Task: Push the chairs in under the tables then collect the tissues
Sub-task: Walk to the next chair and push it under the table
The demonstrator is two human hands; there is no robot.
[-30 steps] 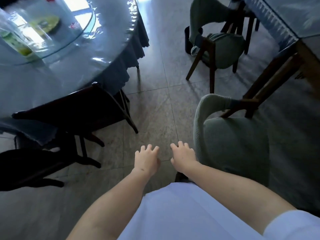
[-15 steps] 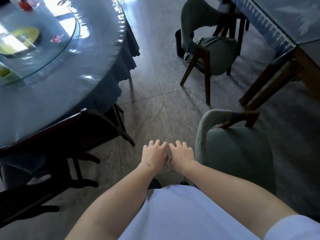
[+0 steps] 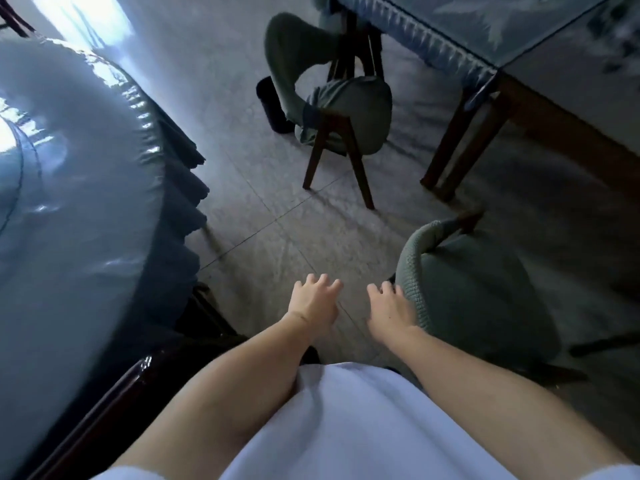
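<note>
Chair-wise, the near green chair (image 3: 474, 299) is the one that matters right now. It sits at about 3 o'clock from the right hand (image 3: 389, 308), with its curved knitted backrest facing the person and its seat pointing off toward 1 o'clock, where the rectangular worktop (image 3: 568, 109) and its wooden leg stand. So the push line, as far as I can judge, runs from the hands up and right along that same 1 o'clock direction.

Right hand is clearly the nearer grip: fingers (image 3: 388, 289) spread and relaxed, holding nothing, fingertips right at the backrest edge. Can't tell for sure if they're actually touching the knit or just beside it. Left hand (image 3: 315, 303) hangs over the bare floor at roughly 9 o'clock from the right one, also loose and holding nothing, well apart from that chair.

Second green chair (image 3: 332, 109) is farther off at 12 o'clock, partly tucked against the same worktop's fringe but angled, so I'd guess it needs a shove too. Dark wooden chair (image 3: 114, 393) is down at 8 o'clock, against the round worktop (image 3: 79, 209) with the shiny cover.

No tissues visible anywhere in this view.
</note>
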